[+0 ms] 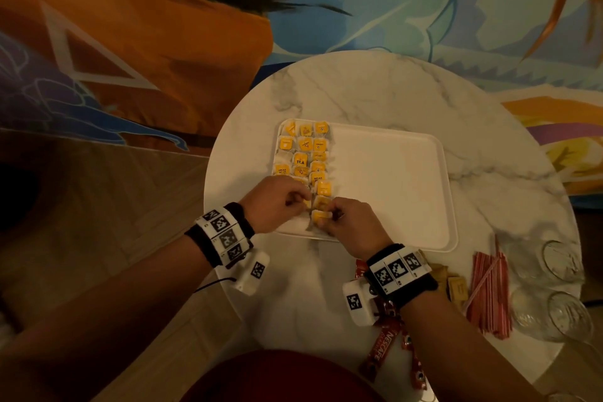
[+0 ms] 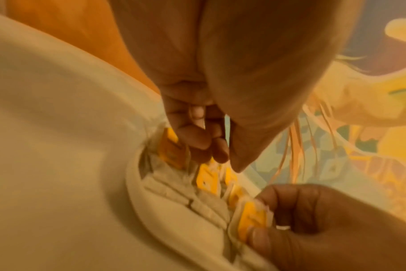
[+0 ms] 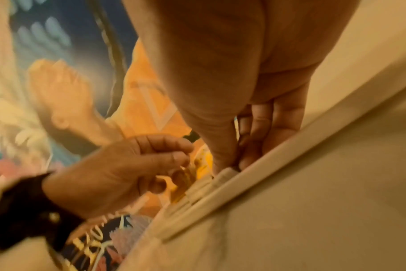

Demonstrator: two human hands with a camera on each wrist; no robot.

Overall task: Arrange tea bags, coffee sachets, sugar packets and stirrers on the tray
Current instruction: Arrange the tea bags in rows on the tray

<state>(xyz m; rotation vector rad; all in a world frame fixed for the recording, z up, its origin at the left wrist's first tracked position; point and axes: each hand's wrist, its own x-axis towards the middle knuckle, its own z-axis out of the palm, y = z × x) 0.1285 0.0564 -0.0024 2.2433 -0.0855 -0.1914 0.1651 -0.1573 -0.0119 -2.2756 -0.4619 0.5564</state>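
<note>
A white tray [image 1: 391,179] lies on the round marble table [image 1: 375,88]. Several tea bags with yellow tags [image 1: 306,153] fill its left side in three columns. My left hand [image 1: 277,202] pinches a yellow-tagged tea bag [image 2: 172,148] at the tray's near left. My right hand [image 1: 346,219] pinches another tea bag [image 1: 319,216] by the tray's near rim; in the left wrist view its thumb and finger hold that tea bag's yellow tag [image 2: 250,221]. Red coffee sachets [image 1: 381,356], brown sugar packets [image 1: 453,287] and red stirrers [image 1: 489,294] lie on the table near my right forearm.
Two clear glasses [image 1: 564,287] stand at the table's right edge beside the stirrers. The tray's right part [image 1: 398,173] is bare. A patterned bedspread [image 1: 130,42] lies beyond the table, and wooden floor [image 1: 98,206] shows at the left.
</note>
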